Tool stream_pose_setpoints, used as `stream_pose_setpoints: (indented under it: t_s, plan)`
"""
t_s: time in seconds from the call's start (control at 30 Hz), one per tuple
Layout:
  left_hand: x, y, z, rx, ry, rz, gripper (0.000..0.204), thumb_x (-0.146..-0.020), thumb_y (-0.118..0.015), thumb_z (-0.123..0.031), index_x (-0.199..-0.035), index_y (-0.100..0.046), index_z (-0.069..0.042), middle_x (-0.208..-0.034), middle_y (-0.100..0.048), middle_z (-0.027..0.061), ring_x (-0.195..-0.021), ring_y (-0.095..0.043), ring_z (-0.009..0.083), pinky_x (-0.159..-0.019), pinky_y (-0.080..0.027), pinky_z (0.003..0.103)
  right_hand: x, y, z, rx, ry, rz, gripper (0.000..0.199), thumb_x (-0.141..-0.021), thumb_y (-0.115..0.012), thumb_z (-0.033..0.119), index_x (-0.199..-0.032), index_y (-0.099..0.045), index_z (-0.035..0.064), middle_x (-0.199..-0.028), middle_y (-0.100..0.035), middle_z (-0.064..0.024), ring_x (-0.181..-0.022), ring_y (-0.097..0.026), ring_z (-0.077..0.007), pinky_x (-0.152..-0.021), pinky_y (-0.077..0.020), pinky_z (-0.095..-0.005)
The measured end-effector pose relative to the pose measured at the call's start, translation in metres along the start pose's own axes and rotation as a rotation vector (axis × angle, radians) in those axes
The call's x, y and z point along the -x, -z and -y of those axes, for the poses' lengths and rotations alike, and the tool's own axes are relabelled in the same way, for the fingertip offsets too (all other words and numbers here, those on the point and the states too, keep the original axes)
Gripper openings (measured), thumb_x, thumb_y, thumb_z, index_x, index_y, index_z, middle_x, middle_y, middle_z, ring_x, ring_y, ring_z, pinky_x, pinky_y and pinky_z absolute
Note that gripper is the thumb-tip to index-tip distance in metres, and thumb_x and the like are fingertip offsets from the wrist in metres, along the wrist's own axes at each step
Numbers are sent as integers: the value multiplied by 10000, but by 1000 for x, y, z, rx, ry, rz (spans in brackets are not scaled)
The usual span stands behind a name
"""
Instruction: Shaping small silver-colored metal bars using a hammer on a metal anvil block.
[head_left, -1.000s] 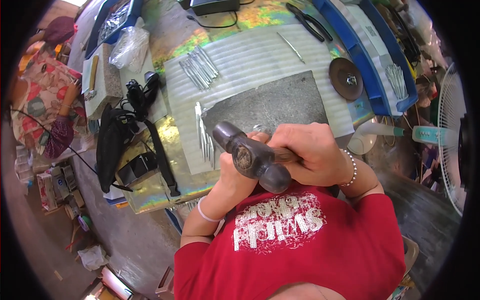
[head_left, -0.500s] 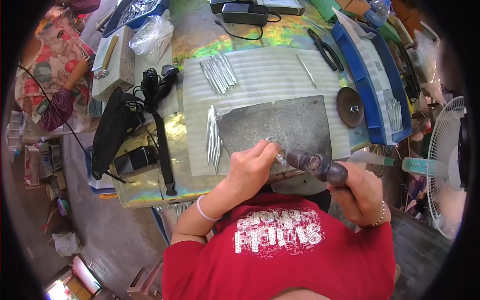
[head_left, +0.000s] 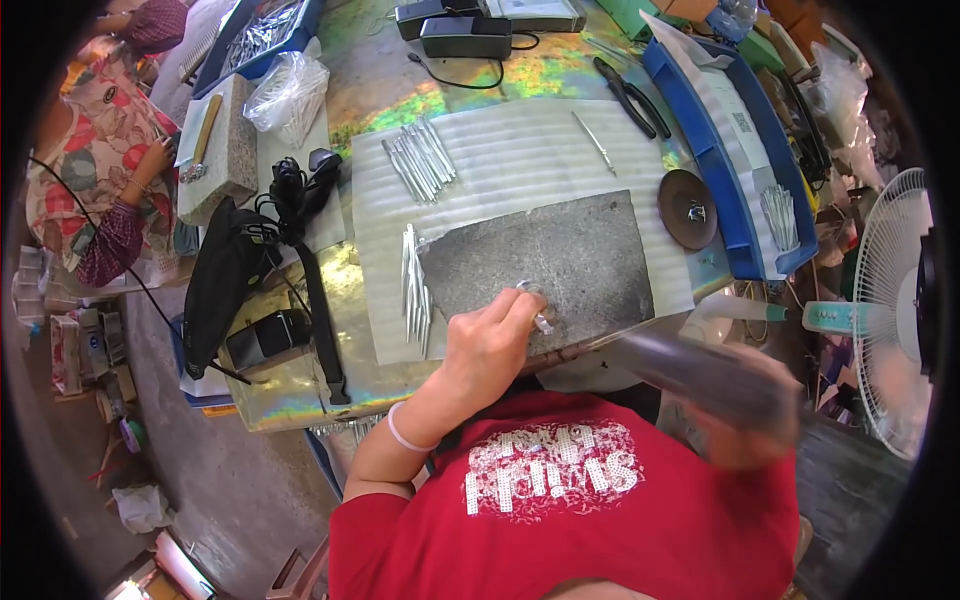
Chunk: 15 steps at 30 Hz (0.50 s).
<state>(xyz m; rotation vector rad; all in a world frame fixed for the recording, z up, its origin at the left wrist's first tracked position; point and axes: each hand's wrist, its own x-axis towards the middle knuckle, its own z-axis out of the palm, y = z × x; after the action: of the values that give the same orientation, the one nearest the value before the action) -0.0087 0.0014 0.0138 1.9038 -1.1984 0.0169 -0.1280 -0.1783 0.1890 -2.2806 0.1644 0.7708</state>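
My left hand [head_left: 488, 342] pinches a small shiny metal piece [head_left: 543, 324] at the near edge of a dark grey flat slab [head_left: 585, 262]. The fingers cover much of the piece, so its full shape is hidden. My right hand [head_left: 752, 412] is closed round a dark hammer [head_left: 690, 368], off the slab's near right side; both are smeared by motion. Left of the slab lies a bunch of pointed silver rods [head_left: 415, 295]. Beyond it another bundle of silver rods [head_left: 420, 160] rests on the white foam sheet [head_left: 510, 130], along with a single thin rod [head_left: 594, 142].
Black-handled pliers [head_left: 632, 98] and a brown disc [head_left: 687, 209] lie at the right, beside a long blue tray [head_left: 705, 150]. A black bag with straps [head_left: 235, 275] is on the left. A fan [head_left: 890, 310] stands far right. Another person's hand [head_left: 155, 160] is at upper left.
The hammer has swung right and away from the metal piece, with my right hand. My left hand keeps its pinch at the slab. The whole view has shifted slightly.
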Motion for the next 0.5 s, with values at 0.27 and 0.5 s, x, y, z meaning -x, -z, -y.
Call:
stream_pose_setpoints:
  t_s: [0.27,0.5]
  plan:
    - [-5,5,-5,-42,20,4,176,-725,-580,12,-876,-564,-76,-727,-537,79,-540,-574,268,-446,-456,351,-8,-14,-19,156,472,-577,511,-728,-658,-22,-1209,-487,-42,-829,-598,-136,-639,-617,-251,-543,-504,-325]
    - [-7,37,-15,1274,664,-104,82,-912,-534,-64,-920,-572,9,-881,-643,115,-637,-636,140,-588,-539,225,-57,-42,-55,100,353,-794,424,-792,-599,4,-1203,-498,22,-821,-559,-158,-690,-565,-342,-590,-467,-369]
